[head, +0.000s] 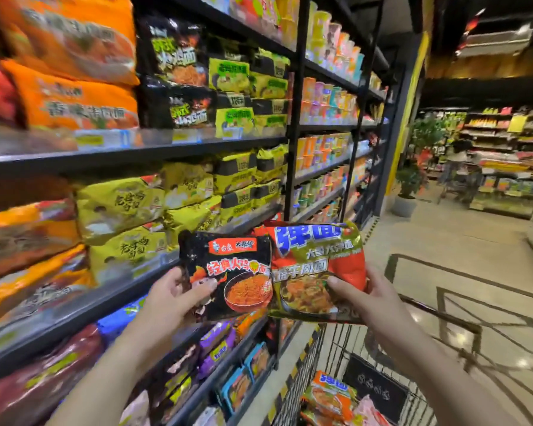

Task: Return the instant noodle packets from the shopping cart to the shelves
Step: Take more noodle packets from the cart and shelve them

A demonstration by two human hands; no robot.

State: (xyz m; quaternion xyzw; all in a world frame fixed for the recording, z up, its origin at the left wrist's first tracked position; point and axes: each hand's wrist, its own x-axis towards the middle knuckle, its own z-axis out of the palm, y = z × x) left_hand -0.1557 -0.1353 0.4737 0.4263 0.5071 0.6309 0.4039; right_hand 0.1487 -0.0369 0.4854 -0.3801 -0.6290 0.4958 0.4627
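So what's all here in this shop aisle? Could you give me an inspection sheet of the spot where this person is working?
Surface: dark shelves on the left, stocked with orange, yellow and black noodle multipacks.
Job's things: black noodle packet and red-and-green noodle packet, both held up in front of the shelves; more packets lie in the shopping cart.
Clutter: nothing seen.
Hands: left hand grips the black packet's lower left edge; right hand grips the red-and-green packet's lower right.
Cables: nothing seen.
Surroundings: cup noodles further along the shelving, potted plant at the aisle end, a person far off among other shelves, shiny tiled floor.
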